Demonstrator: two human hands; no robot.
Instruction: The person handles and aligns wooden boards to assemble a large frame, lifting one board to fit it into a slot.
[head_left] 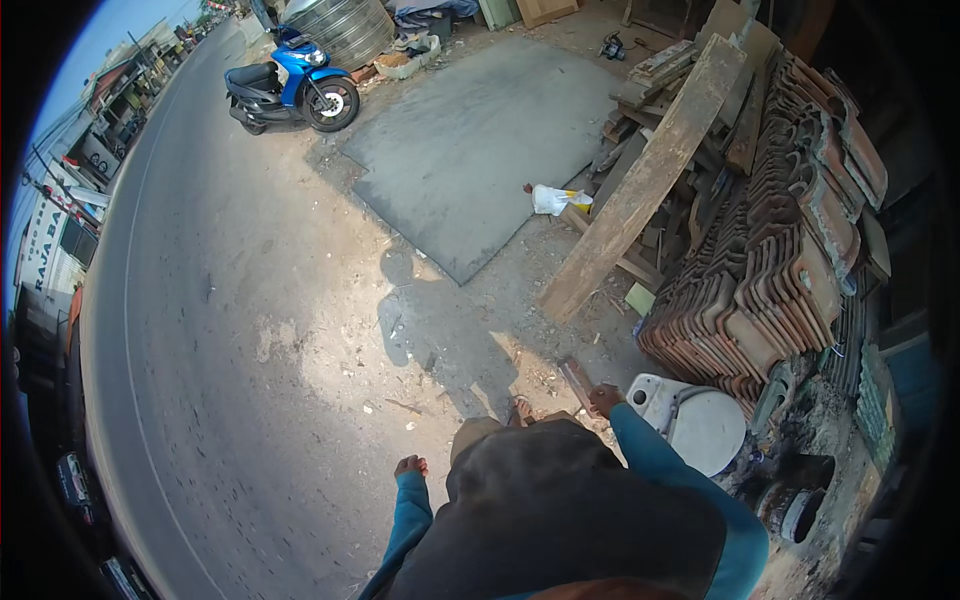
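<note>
Road: a grey asphalt strip [165, 260] with a pale edge line curves along the left side of the scene, well apart from the concrete slab.
Concrete slab (landmark): a smooth grey surface [470, 140], one corner pointing toward the person.
Roof-tile stack: rows of reddish-brown tiles [760, 280], closely packed on edge, to the right of the slab beyond a wood pile [690, 175].
Scooter: a blue and black machine [292, 85], upright beside the far left part of the slab.
Plank: a long, worn board [645, 180], sloping along the wood pile, near the slab's right side.
Fixture: a white object with a rounded lid [705, 430], on the person's side of the slab and to its right, just beside the roof-tile stack.
Bag: a white and yellow packet [560, 200], at the slab's right edge.
Bar: a narrow reddish-brown piece [577, 382], on the person's side of the slab, right of its near corner; its near end lies at the right hand.
Right hand: the hand [606, 400] is nearer the slab than the left; its fingers are curled, gripping the bar.
Left hand: the hand [411, 466] is well short of the slab, fingers folded inward; whether they enclose anything cannot be told.
</note>
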